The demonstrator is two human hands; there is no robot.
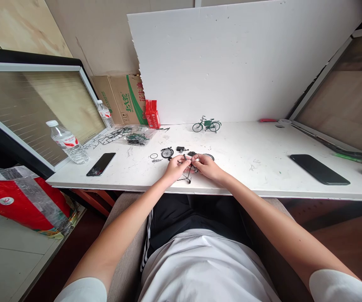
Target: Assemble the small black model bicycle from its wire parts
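Close to the table's front edge, my left hand [177,166] and my right hand [208,165] meet around a small black model bicycle frame [188,178]. Both hands have their fingers closed on it, and the fingertips hide its upper part. Just beyond my left hand lie a small spoked wheel [167,152], a thin ring [153,156] and a little grey part [156,160]. A black box-shaped piece [180,149] rests behind my hands. Another wheel [211,157] shows partly from behind my right hand.
A finished green model bicycle [206,124] stands at the back of the white table [240,147]. Left are a bag of parts [140,137], black part frames [113,135], a phone [101,164] and water bottles [69,142]. A second phone [319,169] lies right.
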